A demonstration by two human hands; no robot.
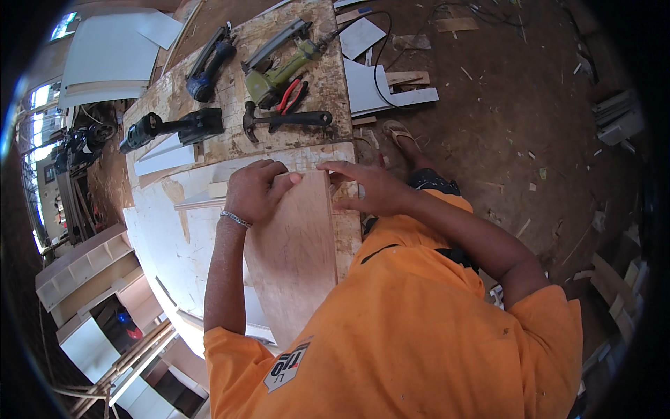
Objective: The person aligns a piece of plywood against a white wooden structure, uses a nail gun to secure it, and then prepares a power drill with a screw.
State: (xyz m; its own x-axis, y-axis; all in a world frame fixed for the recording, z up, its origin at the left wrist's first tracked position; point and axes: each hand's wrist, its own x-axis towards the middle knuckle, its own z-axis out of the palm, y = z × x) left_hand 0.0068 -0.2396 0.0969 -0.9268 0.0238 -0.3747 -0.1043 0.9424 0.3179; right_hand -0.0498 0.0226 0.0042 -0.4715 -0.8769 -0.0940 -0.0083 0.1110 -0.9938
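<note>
A long brown wooden board (293,251) stands on the workbench in front of me, running back toward my body. My left hand (259,190), with a bracelet at the wrist, is closed over the board's far left corner, thumb lying along the top end. At the far right corner my right hand (373,187) grips the edge, index finger on top and thumb lower down; its other fingers are partly hidden. Just beyond lie a claw hammer (286,120), red-handled pliers (289,96), a green nail gun (283,73) and a dark blue nail gun (209,70).
A black cordless tool (171,129) rests on the workbench (331,42) at the left. White panels (112,56) are stacked at the far left, with cabinet frames (84,272) below. A black hose (380,77) trails from the green nail gun over offcuts (370,94) on the floor.
</note>
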